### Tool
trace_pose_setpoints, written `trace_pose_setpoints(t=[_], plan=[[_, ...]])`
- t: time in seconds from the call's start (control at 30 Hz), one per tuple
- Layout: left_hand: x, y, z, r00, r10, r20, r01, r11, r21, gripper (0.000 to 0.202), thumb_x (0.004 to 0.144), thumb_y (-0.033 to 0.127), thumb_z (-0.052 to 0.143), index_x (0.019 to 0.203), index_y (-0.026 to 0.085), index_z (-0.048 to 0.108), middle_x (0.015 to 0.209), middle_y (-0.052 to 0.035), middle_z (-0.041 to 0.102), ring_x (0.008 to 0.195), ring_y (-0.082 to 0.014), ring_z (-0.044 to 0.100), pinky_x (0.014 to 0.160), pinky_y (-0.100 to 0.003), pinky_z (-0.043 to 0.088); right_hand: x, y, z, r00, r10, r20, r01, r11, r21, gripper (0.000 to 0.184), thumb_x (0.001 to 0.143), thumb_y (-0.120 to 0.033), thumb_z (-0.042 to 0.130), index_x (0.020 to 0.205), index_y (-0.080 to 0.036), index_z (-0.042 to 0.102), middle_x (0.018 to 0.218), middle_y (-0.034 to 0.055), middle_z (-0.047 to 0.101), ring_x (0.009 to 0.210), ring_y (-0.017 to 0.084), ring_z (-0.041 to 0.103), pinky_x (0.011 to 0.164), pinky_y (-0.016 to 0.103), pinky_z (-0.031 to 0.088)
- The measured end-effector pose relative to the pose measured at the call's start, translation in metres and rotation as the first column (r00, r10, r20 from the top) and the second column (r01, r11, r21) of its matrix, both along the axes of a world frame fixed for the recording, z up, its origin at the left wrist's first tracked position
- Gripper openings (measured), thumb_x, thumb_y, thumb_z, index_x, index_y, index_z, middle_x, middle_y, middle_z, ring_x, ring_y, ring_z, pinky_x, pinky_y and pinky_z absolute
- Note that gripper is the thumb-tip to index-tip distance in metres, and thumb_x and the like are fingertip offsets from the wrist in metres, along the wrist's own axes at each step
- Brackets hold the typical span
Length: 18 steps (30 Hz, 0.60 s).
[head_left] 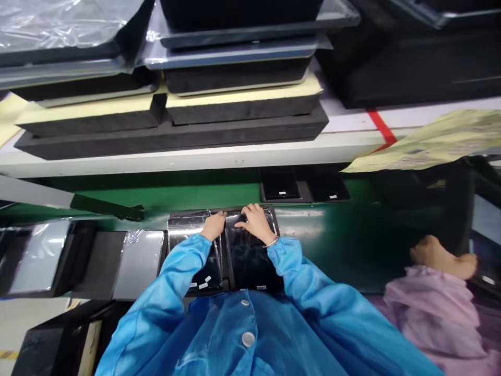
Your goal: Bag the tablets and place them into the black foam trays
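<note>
Two shiny bagged black panels lie side by side on a dark tray at the near edge of the green belt [336,235]. My left hand [213,225] rests on the left bagged panel [186,230] near its top right corner, fingers curled. My right hand [256,222] presses on the top of the right bagged panel [250,258], fingers bent and close together, pinching at the wrap. Both arms wear blue sleeves.
Two more dark panels [303,187] lie farther along the belt. Stacked black foam trays [172,133] fill the white shelf above. Bagged panels [136,258] sit at my left. A co-worker's hand [440,256] in a pink sleeve works at the right, under yellow paper [434,141].
</note>
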State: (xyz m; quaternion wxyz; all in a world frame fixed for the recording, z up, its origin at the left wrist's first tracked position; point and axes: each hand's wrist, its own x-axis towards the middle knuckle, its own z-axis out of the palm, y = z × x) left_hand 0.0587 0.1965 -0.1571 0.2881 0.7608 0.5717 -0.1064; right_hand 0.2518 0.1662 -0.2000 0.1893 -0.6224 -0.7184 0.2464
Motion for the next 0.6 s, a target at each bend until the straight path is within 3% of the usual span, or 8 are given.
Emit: trace_pose_setpoints(t=[0.1,0.2,0.3,0.37,0.5,0.6], plan=[[-0.009,0.001,0.008,0.998,-0.055,0.036,0.054,0.998,0.021,0.037,0.098,0.036,0.067,0.131,0.017,0.063,0.131,-0.0109,0.067,0.112,-0.0241,0.068,0.096,-0.047,0.060,-0.002,0.005,-0.001,0.987,-0.072,-0.144,0.077,0.997,0.030,0.031,0.098,-0.050,0.066,0.106,-0.019,0.069,0.116,0.0077,0.067,0.111,0.025,0.063,0.100,0.049,0.052],[-0.003,0.006,0.023,0.997,-0.040,0.063,0.034,0.996,0.083,0.032,0.102,0.023,0.057,0.133,0.015,0.063,0.121,-0.0120,0.070,0.107,-0.0227,0.071,0.099,-0.042,0.058,0.029,0.004,-0.002,0.917,-0.230,-0.326,0.267,0.961,0.071,0.034,0.098,-0.048,0.068,0.117,-0.020,0.068,0.130,0.0094,0.065,0.123,0.028,0.059,0.108,0.054,0.048],[0.021,0.021,0.038,0.995,0.004,0.098,-0.024,0.980,0.196,0.042,0.106,0.015,0.034,0.142,0.016,0.057,0.131,-0.0153,0.065,0.120,-0.0230,0.067,0.109,-0.036,0.050,0.096,-0.004,-0.007,0.711,-0.495,-0.499,0.578,0.816,0.015,0.043,0.101,-0.045,0.064,0.136,-0.021,0.060,0.145,0.0119,0.056,0.130,0.031,0.056,0.109,0.056,0.048],[0.045,0.031,0.043,0.995,0.019,0.102,-0.043,0.971,0.234,0.041,0.108,0.025,0.032,0.141,0.018,0.056,0.133,-0.0159,0.063,0.121,-0.0256,0.066,0.107,-0.037,0.050,0.145,-0.007,-0.015,0.535,-0.627,-0.567,0.703,0.702,-0.113,0.044,0.101,-0.044,0.065,0.137,-0.020,0.058,0.141,0.0120,0.058,0.122,0.029,0.061,0.102,0.053,0.054],[0.091,0.022,0.042,0.999,-0.003,0.044,-0.006,0.978,0.207,0.053,0.097,0.051,0.062,0.132,0.011,0.062,0.122,-0.0235,0.067,0.116,-0.0387,0.066,0.099,-0.050,0.054,0.208,0.010,-0.039,0.271,-0.736,-0.621,0.701,0.592,-0.396,0.039,0.100,-0.043,0.067,0.129,-0.018,0.062,0.125,0.0097,0.066,0.103,0.023,0.068,0.086,0.043,0.062],[0.102,-0.023,0.034,1.000,-0.020,0.016,0.016,0.975,0.222,0.070,0.088,0.053,0.073,0.144,0.015,0.058,0.146,-0.0293,0.055,0.140,-0.0494,0.049,0.114,-0.067,0.039,0.221,0.034,-0.056,0.135,-0.770,-0.624,0.647,0.545,-0.533,0.037,0.101,-0.042,0.066,0.128,-0.018,0.063,0.124,0.0094,0.066,0.102,0.022,0.068,0.085,0.042,0.062]])
